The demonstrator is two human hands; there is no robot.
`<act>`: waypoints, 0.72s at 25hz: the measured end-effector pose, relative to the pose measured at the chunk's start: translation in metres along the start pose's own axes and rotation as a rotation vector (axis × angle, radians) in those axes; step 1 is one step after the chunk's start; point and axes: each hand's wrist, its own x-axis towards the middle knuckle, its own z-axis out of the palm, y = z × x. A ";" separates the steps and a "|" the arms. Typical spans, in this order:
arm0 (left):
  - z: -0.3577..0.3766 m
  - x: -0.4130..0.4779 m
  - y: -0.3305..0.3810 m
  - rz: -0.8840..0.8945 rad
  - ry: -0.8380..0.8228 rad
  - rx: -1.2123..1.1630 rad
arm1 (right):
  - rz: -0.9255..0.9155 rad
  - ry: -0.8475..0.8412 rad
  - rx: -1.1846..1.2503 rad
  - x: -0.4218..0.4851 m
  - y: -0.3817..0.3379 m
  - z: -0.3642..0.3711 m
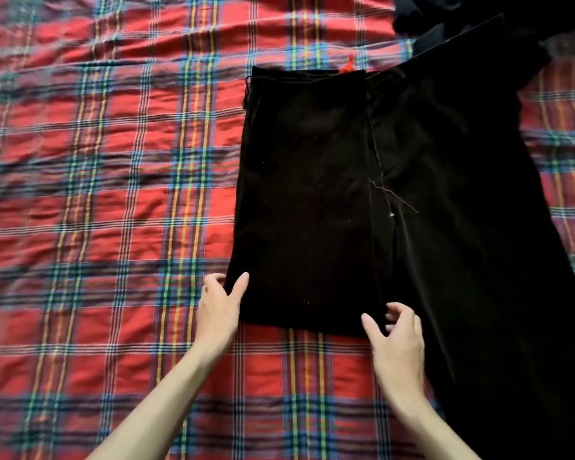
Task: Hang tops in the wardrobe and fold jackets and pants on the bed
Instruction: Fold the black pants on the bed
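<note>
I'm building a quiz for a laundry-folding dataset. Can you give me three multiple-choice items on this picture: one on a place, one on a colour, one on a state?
1. Where are the left hand and right hand?
A. At the garment's near edge. B. At its far edge. C. On a pillow.
2. The bedspread's main colour?
A. Blue. B. Red. C. White.
3. The garment is:
A. On a hanger. B. Balled up. C. Lying flat.
Answers: 1 A, both hands sit at the edge nearest the camera; 2 B, red plaid covers the bed; 3 C, it lies flat on the bedspread.
</note>
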 end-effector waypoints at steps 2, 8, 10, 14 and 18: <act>-0.001 -0.009 0.000 0.002 -0.052 -0.121 | 0.198 -0.053 0.149 -0.003 -0.002 -0.002; -0.015 -0.032 0.008 0.032 0.186 -0.119 | 0.105 -0.243 0.131 -0.012 0.012 -0.027; 0.001 -0.052 0.008 0.141 0.277 0.106 | -0.047 -0.129 0.043 -0.022 0.038 -0.060; 0.059 -0.120 0.024 0.616 0.198 0.199 | 0.067 0.248 -0.133 -0.045 0.128 -0.161; 0.155 -0.228 0.013 0.358 -0.496 0.127 | 0.468 0.089 -0.203 -0.082 0.236 -0.240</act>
